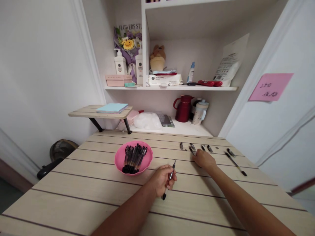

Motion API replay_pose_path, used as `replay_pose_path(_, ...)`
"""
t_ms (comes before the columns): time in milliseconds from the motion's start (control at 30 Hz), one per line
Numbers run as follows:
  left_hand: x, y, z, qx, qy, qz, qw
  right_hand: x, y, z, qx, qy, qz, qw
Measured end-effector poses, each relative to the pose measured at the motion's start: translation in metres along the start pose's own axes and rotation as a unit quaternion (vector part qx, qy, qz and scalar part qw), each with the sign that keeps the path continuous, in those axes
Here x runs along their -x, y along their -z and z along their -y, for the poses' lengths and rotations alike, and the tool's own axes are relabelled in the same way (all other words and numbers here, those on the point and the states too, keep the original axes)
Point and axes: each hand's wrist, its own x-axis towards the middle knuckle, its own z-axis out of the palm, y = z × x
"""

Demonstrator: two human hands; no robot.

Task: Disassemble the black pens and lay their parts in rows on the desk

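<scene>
Found the left hand (162,178) nearest, just above the table (73,209), with thumb and fingers closed around a pen (171,175). Noted the pen uncapped and tilted, bare tip up and away, black end down below the hand. Recorded the right hand (203,159) slightly farther out, palm down, fingers drawn together at a small dark piece (191,150). Could not tell whether gripped or merely touched. Located a second pen (235,163) flat on the table, slanted, well to the right of that hand. Located a pink bowl (148,164) left of the left hand, holding a bundle of black pens (134,159). Observed loose caps (209,148) in a rough line just beyond the right hand. Sighted, farther back, a small stand (81,112) bearing blue paper (113,107) at left, and a red jug (183,109) beside a pale cup (199,113). Noted, above these, a shelf (197,88) carrying a stuffed toy (157,59).
</scene>
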Motion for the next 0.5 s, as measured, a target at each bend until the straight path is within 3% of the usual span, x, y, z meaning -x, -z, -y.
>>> replay_pose_path(233,0.0,0.001,0.001,0.007,0.002,-0.011,1.0,0.006,0.011,0.0,-0.004,0.003,-0.016,1.0)
replay_pose_path(367,-0.001,-0.002,0.002,0.102,-0.02,-0.012,0.994,0.043,0.023,0.02,-0.082,0.03,-0.046,0.995)
replay_pose_path(433,-0.002,-0.003,0.003,0.163,-0.045,-0.005,0.986,0.074,0.023,0.036,-0.226,0.118,0.063,0.965)
replay_pose_path(500,-0.003,-0.004,0.005,0.195,-0.061,-0.002,0.979,0.104,0.016,0.052,-0.369,0.18,0.183,0.893)
